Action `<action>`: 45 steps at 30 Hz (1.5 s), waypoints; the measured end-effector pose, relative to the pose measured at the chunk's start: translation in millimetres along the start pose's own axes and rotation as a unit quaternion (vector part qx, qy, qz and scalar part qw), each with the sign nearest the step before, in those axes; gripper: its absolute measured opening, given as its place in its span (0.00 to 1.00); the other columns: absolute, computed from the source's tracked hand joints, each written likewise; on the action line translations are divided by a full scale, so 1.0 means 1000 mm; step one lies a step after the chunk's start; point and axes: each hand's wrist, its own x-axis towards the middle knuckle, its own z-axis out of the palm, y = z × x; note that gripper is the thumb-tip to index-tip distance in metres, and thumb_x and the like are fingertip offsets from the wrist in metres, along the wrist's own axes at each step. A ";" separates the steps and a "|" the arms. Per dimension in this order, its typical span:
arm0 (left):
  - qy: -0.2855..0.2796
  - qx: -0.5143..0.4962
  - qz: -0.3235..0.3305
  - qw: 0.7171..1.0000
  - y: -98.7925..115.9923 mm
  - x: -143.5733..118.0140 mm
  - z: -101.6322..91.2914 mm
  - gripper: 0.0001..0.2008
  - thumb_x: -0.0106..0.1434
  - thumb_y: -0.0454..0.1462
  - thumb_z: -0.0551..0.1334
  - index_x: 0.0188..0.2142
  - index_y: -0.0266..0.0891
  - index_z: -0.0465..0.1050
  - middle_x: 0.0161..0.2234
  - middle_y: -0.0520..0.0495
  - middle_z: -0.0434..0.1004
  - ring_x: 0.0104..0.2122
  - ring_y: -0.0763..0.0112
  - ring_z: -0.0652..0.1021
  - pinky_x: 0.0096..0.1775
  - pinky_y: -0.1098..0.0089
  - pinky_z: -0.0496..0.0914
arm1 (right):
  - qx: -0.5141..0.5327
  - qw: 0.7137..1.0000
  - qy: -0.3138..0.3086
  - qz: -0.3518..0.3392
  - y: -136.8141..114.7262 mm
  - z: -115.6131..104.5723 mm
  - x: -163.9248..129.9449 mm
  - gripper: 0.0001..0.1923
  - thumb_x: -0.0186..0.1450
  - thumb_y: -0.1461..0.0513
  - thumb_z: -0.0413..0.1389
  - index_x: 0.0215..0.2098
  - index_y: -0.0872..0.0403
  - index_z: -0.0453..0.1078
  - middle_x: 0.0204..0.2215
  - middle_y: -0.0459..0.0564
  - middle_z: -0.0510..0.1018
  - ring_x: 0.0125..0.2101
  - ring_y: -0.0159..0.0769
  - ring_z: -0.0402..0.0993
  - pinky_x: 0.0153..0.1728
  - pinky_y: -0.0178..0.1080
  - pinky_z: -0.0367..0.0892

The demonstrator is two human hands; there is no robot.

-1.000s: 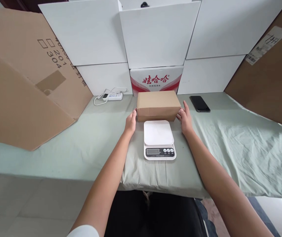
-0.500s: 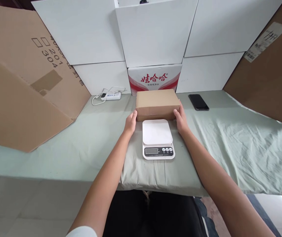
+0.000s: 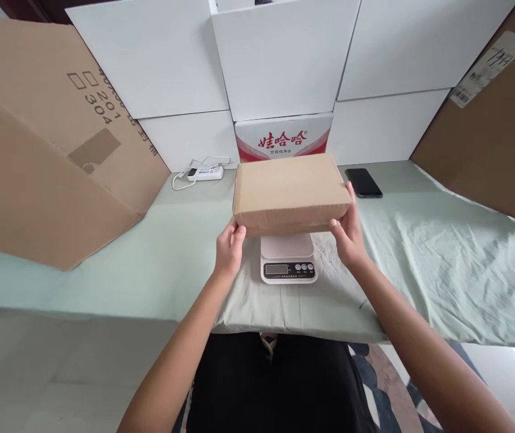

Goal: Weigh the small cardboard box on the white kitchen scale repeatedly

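Observation:
A closed brown cardboard box (image 3: 291, 186) is held up between my two hands, slightly tilted, its right end a little higher. My left hand (image 3: 230, 249) grips its near left corner, thumb on the front side. On the right end, my right hand (image 3: 350, 234) has its thumb at the front and its fingers around the side. Below the box a white kitchen scale (image 3: 288, 270) stands on the green cloth. The box hides the rear part of the scale's platform; its dark display and several buttons face me.
A black phone (image 3: 363, 183) lies at the back right, and a white power strip with a cable (image 3: 205, 173) at the back left. Large cardboard panels (image 3: 104, 198) flank the cloth-covered table (image 3: 149, 270). White boxes and a red-lettered carton (image 3: 282, 139) form the back wall.
Both hands have lifted the box off the cloth behind the scale and brought it up and toward me, above the scale's platform. The scale has stayed in place.

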 end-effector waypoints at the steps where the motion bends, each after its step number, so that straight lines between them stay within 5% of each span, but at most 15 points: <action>1: -0.001 -0.003 -0.006 1.000 0.001 -0.011 -0.002 0.33 0.71 0.67 0.65 0.52 0.43 0.83 0.50 0.40 0.90 0.57 0.50 0.86 0.57 0.59 0.80 | -0.003 1.000 0.002 0.001 0.000 -0.001 -0.010 0.53 0.73 0.33 0.56 0.87 0.41 0.46 0.84 0.57 0.60 0.86 0.66 0.50 0.85 0.73 0.51; 7: 0.000 -0.005 -0.028 1.000 -0.006 -0.032 0.000 0.33 0.69 0.68 0.66 0.50 0.43 0.84 0.49 0.38 0.91 0.54 0.50 0.87 0.54 0.58 0.81 | 0.019 0.999 0.027 0.022 0.011 0.005 -0.040 0.52 0.72 0.33 0.57 0.86 0.36 0.47 0.84 0.54 0.59 0.83 0.67 0.55 0.83 0.74 0.54; 11: 0.007 0.000 -0.025 1.000 -0.006 -0.029 -0.001 0.31 0.69 0.68 0.65 0.45 0.44 0.83 0.50 0.39 0.92 0.54 0.50 0.87 0.57 0.56 0.81 | 0.017 0.999 0.019 0.037 0.011 0.007 -0.041 0.52 0.72 0.32 0.57 0.86 0.38 0.48 0.84 0.56 0.59 0.83 0.68 0.58 0.82 0.73 0.57; 24: -0.001 0.024 -0.021 0.999 -0.006 -0.037 -0.005 0.33 0.73 0.65 0.62 0.57 0.43 0.85 0.56 0.38 0.91 0.59 0.47 0.86 0.57 0.55 0.80 | 0.007 0.998 0.036 0.047 -0.006 0.004 -0.037 0.47 0.72 0.34 0.56 0.82 0.40 0.54 0.83 0.55 0.62 0.82 0.67 0.56 0.83 0.72 0.55; 32: -0.003 0.040 -0.012 0.999 -0.011 -0.037 -0.007 0.32 0.75 0.65 0.61 0.57 0.44 0.86 0.54 0.40 0.91 0.56 0.50 0.86 0.54 0.58 0.80 | 0.001 0.998 0.045 0.043 -0.004 0.003 -0.037 0.46 0.71 0.34 0.56 0.81 0.38 0.56 0.81 0.55 0.64 0.81 0.69 0.58 0.77 0.72 0.65; 42: -0.003 -0.004 -0.014 1.000 -0.010 -0.036 -0.006 0.39 0.74 0.67 0.59 0.71 0.46 0.78 0.70 0.38 0.83 0.74 0.44 0.78 0.74 0.50 0.71 | -0.002 0.997 0.065 0.037 -0.010 0.002 -0.035 0.47 0.71 0.32 0.56 0.81 0.39 0.59 0.82 0.55 0.65 0.82 0.71 0.56 0.79 0.74 0.63; 45: -0.025 -0.007 -0.006 1.000 -0.012 -0.037 -0.006 0.41 0.74 0.68 0.57 0.72 0.46 0.77 0.70 0.37 0.83 0.74 0.44 0.78 0.74 0.50 0.73 | 0.002 0.998 0.051 0.048 -0.010 0.002 -0.036 0.48 0.71 0.32 0.56 0.82 0.39 0.58 0.83 0.54 0.64 0.83 0.71 0.54 0.79 0.74 0.64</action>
